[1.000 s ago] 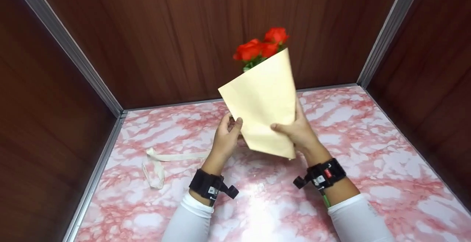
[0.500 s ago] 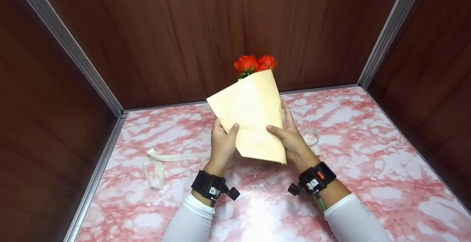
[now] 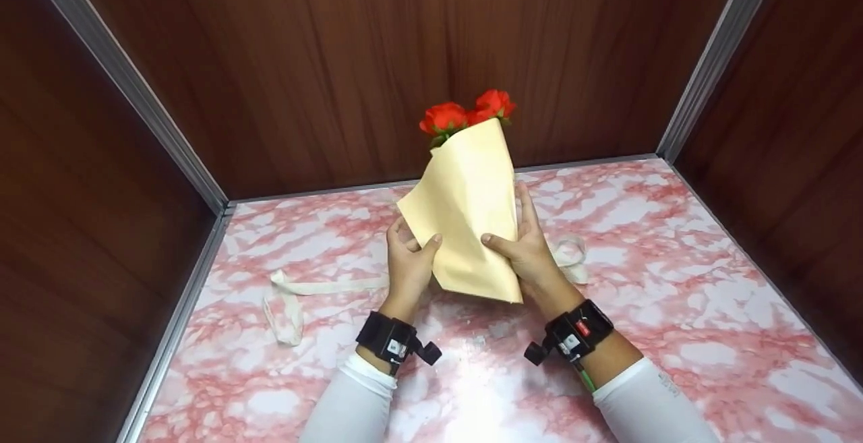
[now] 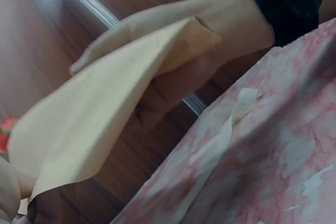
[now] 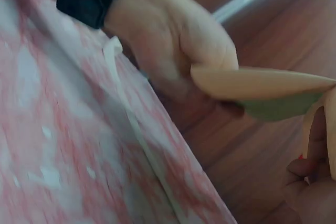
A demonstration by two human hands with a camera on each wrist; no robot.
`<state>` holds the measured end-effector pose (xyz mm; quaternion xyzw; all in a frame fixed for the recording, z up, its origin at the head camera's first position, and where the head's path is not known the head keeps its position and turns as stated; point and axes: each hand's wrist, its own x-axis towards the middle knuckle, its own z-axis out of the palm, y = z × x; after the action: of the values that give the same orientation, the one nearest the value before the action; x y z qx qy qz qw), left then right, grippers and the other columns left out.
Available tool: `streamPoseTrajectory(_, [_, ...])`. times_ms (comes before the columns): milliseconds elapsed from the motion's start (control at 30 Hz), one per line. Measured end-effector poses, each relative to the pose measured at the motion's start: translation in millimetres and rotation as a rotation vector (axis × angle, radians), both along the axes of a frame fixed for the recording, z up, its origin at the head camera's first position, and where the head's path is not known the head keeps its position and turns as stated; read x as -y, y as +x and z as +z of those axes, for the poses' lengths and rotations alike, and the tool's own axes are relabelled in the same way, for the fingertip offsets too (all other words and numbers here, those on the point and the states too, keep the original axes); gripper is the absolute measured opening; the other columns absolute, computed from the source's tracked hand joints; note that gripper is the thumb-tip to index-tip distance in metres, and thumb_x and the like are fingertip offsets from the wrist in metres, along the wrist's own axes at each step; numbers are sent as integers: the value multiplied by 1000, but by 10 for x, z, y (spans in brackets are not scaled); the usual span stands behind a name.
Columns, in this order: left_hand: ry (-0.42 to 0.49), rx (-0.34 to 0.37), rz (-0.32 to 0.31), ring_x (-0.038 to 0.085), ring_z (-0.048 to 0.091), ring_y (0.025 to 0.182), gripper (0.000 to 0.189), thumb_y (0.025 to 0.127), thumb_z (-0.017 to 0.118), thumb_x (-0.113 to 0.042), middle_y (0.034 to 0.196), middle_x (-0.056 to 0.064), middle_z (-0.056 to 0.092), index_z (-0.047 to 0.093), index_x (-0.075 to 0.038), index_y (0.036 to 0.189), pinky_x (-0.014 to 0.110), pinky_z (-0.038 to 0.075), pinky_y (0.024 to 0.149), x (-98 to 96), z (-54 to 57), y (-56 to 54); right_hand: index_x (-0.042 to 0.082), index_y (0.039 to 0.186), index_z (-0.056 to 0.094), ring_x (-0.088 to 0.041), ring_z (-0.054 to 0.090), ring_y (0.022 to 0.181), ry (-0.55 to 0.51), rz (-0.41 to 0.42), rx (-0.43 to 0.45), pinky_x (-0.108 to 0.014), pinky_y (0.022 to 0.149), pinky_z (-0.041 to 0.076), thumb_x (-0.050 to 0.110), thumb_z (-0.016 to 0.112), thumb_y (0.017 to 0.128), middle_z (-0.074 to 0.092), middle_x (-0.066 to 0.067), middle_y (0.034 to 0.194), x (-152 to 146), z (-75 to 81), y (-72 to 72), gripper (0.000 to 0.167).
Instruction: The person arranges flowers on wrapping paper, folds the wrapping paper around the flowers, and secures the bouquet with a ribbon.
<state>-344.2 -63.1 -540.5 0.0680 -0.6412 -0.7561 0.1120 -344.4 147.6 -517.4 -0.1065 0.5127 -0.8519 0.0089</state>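
Red roses (image 3: 445, 118) with green leaves rise from a sheet of pale yellow wrapping paper (image 3: 468, 210), held upright above the table. My left hand (image 3: 410, 264) grips the paper's left edge, thumb on the front and fingers behind. On the right side, my right hand (image 3: 532, 257) holds the paper with its thumb pressed on the front and its fingers behind. The paper bulges between both hands and hides the flower stems. A cream ribbon (image 3: 337, 286) lies on the table behind and beneath the bouquet, its middle hidden.
The table (image 3: 674, 308) has a pink and white marbled top. Dark wood panels (image 3: 350, 72) with metal edging enclose its back and both sides. The ribbon's crumpled end lies at the left; a loop of it shows right of my right hand.
The bouquet has come lower and slightly left. My left hand has moved from a looser hold to gripping the paper's edge. The paper's left side now curves inward around the flowers.
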Motion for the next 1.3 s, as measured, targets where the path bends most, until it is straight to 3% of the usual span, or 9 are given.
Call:
streamPoseTrajectory(167, [-159, -100, 86, 27, 69, 111, 89, 95, 86, -4, 127, 18, 67, 36, -11, 168, 35, 62, 96, -166, 1, 122, 36, 184, 1, -22, 75, 129, 31, 21, -63, -36, 101, 68, -20, 74, 91, 38, -21, 181, 158, 57, 138, 131])
streamPoseTrajectory(333, [-347, -340, 102, 30, 64, 116, 42, 94, 76, 4, 126, 18, 61, 67, -1, 134, 38, 59, 97, -300, 87, 246, 32, 184, 2, -22, 75, 127, 80, 25, -101, -34, 101, 67, -19, 77, 88, 42, -25, 178, 259, 94, 226, 132])
streamPoseTrajectory(433, [-219, -373, -16, 22, 70, 110, 26, 99, 62, 9, 118, 14, 71, 73, 2, 122, 34, 63, 93, -313, 135, 276, 29, 184, 3, -22, 75, 125, 103, 11, -117, -34, 100, 67, -18, 79, 87, 45, -28, 174, 268, 99, 243, 132])
streamPoseTrajectory(633, [288, -293, -269, 15, 72, 115, 46, 120, 37, -22, 128, 5, 73, 56, 8, 150, 32, 62, 102, -245, 211, 261, 27, 184, -3, -27, 68, 138, 202, 12, -157, -36, 109, 64, -15, 86, 84, 30, -14, 186, 304, 84, 274, 140])
streamPoseTrajectory(767, [416, -286, -344, 17, 71, 127, 58, 123, 37, -38, 137, 3, 70, 44, 5, 161, 32, 59, 113, -206, 277, 251, 23, 183, 4, -30, 69, 138, 313, 13, -156, -36, 110, 64, -8, 91, 82, 38, -16, 182, 358, 47, 311, 137])
streamPoseTrajectory(933, [472, -178, -275, 18, 77, 117, 44, 117, 57, -18, 130, 6, 73, 46, 1, 156, 35, 65, 106, -160, 350, 248, 10, 179, 19, -28, 77, 114, 452, 13, -137, -34, 96, 67, 1, 90, 87, 65, -29, 148, 421, -14, 369, 117])
streamPoseTrajectory(1067, [463, -88, -167, 18, 80, 106, 43, 110, 69, -8, 122, 7, 76, 52, 1, 149, 34, 68, 96, -122, 374, 236, 2, 174, 32, -21, 76, 111, 521, 47, -170, -31, 94, 67, 5, 83, 99, 69, -31, 140, 455, -27, 412, 91])
streamPoseTrajectory(1167, [420, -76, -118, 19, 80, 105, 47, 106, 75, -4, 123, 10, 76, 54, 2, 148, 35, 68, 96, -98, 371, 226, -3, 166, 46, -18, 76, 109, 545, 39, -200, -29, 93, 66, 8, 74, 108, 72, -29, 135, 459, -23, 412, 65])
streamPoseTrajectory(1300, [397, -109, -82, 22, 80, 106, 52, 101, 79, 1, 126, 15, 75, 54, 2, 147, 39, 69, 97, -81, 363, 216, 0, 152, 64, -24, 69, 112, 669, -95, -228, -30, 94, 59, 19, 71, 111, 71, -22, 132, 412, -12, 353, 45])
